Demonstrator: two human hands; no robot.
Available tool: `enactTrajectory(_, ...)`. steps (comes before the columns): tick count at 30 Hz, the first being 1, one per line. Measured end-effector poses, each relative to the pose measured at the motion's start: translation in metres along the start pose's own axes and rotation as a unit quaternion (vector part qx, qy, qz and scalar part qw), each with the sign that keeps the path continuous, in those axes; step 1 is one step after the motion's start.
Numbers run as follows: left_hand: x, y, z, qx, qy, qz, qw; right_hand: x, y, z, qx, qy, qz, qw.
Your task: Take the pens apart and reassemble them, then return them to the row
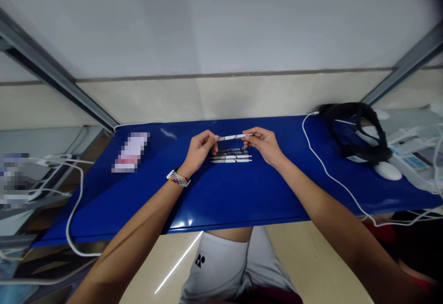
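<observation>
Through the head camera I have one white pen (232, 137) stretched between my two hands above the blue counter (228, 198). My left hand (201, 146) has its grip closed in a pinch on the pen's left end, thumb against the fingers; my right hand (263, 143) pinches the other end the same way, leaving the middle bare. The pen tilts slightly, right end higher, and I can't tell how far it is off the surface. Just on the near side, more pens (231, 158) lie side by side in a small group, roughly parallel to it. A colourful wristband (179, 178) circles my left wrist. Well off to the left I see a pale, pixelated item (131, 152); far right, a black headset (360, 131) beside a white cable (321, 168).
</observation>
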State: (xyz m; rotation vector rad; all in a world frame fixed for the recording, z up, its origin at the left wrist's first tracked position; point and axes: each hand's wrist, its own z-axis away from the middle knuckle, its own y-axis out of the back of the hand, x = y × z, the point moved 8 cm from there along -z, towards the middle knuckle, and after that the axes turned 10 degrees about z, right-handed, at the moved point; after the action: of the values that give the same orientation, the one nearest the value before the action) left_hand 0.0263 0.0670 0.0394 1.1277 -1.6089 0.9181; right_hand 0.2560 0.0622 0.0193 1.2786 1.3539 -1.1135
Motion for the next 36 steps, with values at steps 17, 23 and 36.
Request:
enactTrajectory(17,-0.004,0.020,-0.008,0.021,-0.030,-0.151,0.988,0.004,0.001,-0.001,0.011,-0.020,-0.021,1.000)
enactTrajectory(23,0.005,0.022,-0.008,0.030,-0.059,-0.153,0.986,0.004,0.001,-0.001,0.013,-0.023,-0.025,0.999)
enactTrajectory(36,-0.003,0.026,-0.011,0.027,-0.045,-0.165,0.985,0.007,0.005,-0.002,0.019,-0.027,-0.023,0.999)
